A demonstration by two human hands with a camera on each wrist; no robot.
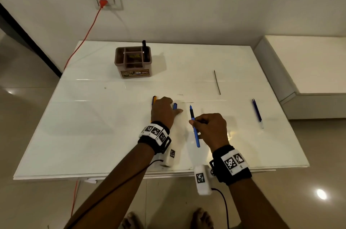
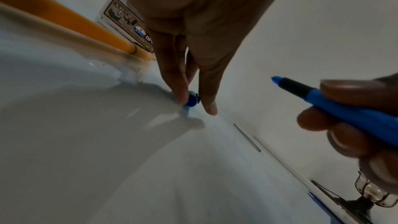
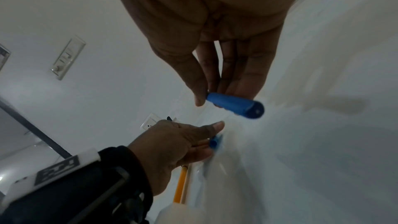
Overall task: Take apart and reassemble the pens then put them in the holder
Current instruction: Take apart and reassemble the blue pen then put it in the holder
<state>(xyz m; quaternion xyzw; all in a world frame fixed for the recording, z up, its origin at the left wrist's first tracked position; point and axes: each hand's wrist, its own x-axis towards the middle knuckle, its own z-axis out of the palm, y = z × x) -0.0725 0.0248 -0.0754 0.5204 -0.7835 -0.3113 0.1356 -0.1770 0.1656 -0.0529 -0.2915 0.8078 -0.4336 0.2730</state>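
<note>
My right hand (image 1: 194,122) grips an uncapped blue pen (image 1: 195,131) by its barrel, with the tip pointing away from me. The right wrist view shows the pen's blunt rear end (image 3: 237,105) sticking out below the fingers. My left hand (image 1: 175,108) rests on the table just left of it. In the left wrist view one finger and the thumb pinch a small blue cap (image 2: 191,100) that sits on the surface. An orange pen (image 1: 154,99) lies under the left hand's far side. The brown holder (image 1: 119,56) stands at the back with one black pen (image 1: 143,47) in it.
A thin dark refill (image 1: 217,82) lies on the white table (image 1: 93,125) to the right of centre. Blue refills (image 1: 256,110) lie near the right edge. An orange cable (image 1: 84,39) runs from a wall socket down past the table's left corner.
</note>
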